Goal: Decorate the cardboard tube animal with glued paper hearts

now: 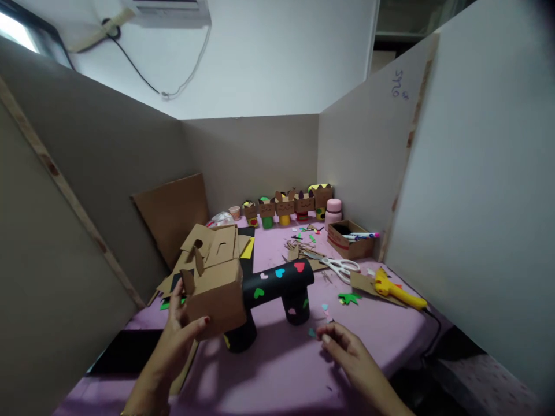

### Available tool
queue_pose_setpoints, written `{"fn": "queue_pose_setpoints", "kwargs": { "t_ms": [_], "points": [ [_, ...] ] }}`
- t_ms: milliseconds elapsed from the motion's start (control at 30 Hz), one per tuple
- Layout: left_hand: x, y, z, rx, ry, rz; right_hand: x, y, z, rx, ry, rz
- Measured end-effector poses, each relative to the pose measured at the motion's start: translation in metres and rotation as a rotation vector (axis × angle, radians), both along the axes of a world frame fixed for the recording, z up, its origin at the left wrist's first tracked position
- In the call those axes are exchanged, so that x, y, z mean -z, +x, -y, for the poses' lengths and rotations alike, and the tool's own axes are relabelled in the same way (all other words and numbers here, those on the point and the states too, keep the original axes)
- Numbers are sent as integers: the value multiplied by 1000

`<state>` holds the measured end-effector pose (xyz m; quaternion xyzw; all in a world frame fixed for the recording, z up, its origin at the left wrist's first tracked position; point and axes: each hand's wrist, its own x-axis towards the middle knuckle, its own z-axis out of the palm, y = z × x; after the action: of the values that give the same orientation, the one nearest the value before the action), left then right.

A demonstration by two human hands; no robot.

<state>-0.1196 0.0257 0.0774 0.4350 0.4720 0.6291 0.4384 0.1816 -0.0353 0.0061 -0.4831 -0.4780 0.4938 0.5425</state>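
My left hand [180,323] is closed round the left side of a brown cardboard box head [217,303] with pointed ears. The head sits at the left end of a black paper tube body [277,281], decorated with pink, blue, red and green hearts. Short black tube legs [296,306] hold the body up. My right hand [342,346] is low over the table, thumb and fingers curled together in a pinch. A small teal paper piece [312,333] shows right at its fingertips; I cannot tell whether it is held or lies on the cloth.
White-handled scissors [340,267], a yellow glue gun [399,289] with its cord, and a cardboard box of pens [351,245] are at the right. Cut cardboard [217,240] lies behind the figure. Several cardboard-headed figures [285,208] and a pink bottle [333,214] stand at the back.
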Motion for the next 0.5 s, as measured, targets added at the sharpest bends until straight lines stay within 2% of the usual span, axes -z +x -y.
{"fn": "queue_pose_setpoints", "kwargs": {
  "t_ms": [200, 333, 500],
  "points": [
    [10, -20, -6, -4, -2, -10, -6, 3, 0, -4, 4, -13],
    [14, -19, -8, 19, -4, -33, -1, 6, -4, -18, 22, 11],
    [26, -18, -11, 10, -91, -27, 6, 9, -7, -13, 6, 30]
  ]
}}
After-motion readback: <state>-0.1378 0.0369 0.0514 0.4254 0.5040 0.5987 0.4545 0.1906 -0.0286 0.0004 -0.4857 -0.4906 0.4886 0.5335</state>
